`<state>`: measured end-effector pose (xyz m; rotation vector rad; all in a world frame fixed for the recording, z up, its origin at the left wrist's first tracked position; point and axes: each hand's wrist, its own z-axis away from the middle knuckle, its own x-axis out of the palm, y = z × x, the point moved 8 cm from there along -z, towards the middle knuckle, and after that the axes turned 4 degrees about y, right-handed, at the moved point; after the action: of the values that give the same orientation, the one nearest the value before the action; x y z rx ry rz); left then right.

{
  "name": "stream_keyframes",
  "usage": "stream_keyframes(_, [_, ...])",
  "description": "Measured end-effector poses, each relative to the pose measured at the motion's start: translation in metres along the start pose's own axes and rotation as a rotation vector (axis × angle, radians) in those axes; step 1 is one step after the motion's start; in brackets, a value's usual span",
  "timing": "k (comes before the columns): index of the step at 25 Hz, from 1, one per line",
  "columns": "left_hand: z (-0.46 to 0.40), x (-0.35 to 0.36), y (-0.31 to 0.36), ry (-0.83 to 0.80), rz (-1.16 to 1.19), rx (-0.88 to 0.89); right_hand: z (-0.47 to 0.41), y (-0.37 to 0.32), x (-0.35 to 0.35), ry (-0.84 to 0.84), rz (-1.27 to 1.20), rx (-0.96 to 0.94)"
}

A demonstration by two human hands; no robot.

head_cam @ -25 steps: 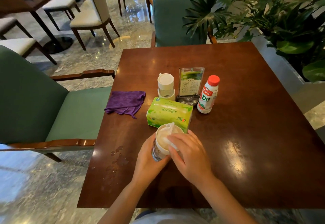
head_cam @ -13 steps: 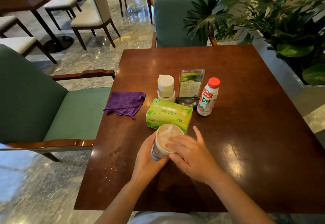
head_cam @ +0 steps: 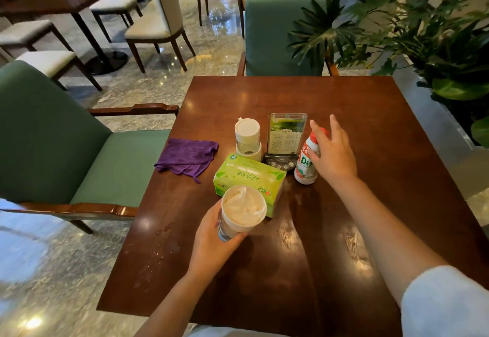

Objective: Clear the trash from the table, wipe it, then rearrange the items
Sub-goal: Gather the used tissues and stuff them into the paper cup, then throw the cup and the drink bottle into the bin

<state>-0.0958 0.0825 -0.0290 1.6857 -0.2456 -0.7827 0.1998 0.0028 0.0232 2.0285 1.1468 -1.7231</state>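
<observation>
My left hand grips a paper cup stuffed with crumpled white tissue, held just above the dark wooden table. My right hand is spread open right beside a red-capped drink bottle, fingers over its cap and side, not closed on it. A green tissue pack lies behind the cup. A purple cloth lies at the table's left edge. A white-lidded jar and a clear menu stand stand mid-table.
Water drops spot the table's near left. A green armchair sits at the left, another green chair at the far side. Leafy plants in a planter line the right edge. More chairs and a table stand beyond.
My right hand left the cup's top and reached forward to the red-capped bottle. The tissue is now pressed down inside the cup, which my left hand still holds.
</observation>
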Motion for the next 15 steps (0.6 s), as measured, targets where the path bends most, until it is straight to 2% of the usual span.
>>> stream_keyframes(2, [0.001,-0.004,-0.003,0.041,-0.016,-0.021,-0.008,0.003,0.008,-0.019,-0.060,-0.002])
stream_keyframes(5, [0.004,-0.009,-0.008,0.098,-0.033,-0.035,-0.008,0.008,-0.001,0.085,-0.109,-0.022])
stream_keyframes(9, [0.008,-0.015,-0.008,0.146,-0.036,-0.021,0.013,0.006,-0.017,0.133,-0.167,-0.052])
stream_keyframes(15, [0.005,-0.034,-0.001,0.173,0.008,0.005,0.062,-0.033,-0.075,0.161,-0.125,-0.233])
